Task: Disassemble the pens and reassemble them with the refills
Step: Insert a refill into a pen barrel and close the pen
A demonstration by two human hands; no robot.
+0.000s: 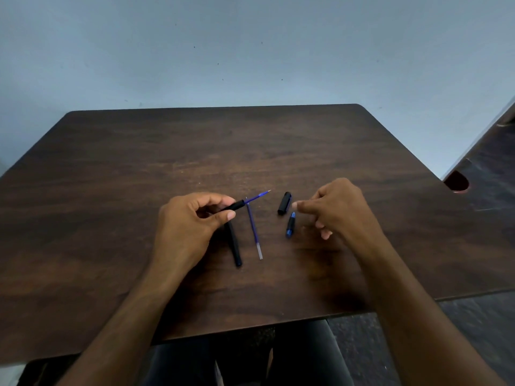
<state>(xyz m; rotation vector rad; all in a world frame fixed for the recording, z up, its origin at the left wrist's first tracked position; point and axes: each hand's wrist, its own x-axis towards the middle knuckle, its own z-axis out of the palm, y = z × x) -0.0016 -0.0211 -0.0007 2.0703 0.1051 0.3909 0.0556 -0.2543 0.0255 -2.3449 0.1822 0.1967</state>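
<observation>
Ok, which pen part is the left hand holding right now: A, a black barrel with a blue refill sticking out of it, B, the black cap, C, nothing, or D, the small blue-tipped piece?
A: the left hand grips a black barrel with a blue refill poking out; the black cap lies on the table.

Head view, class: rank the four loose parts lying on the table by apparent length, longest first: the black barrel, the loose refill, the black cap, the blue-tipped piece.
1. Loose refill
2. Black barrel, partly hidden under the left hand, so its place against the refill is unsure
3 and 4. Black cap and blue-tipped piece look about alike.
</observation>
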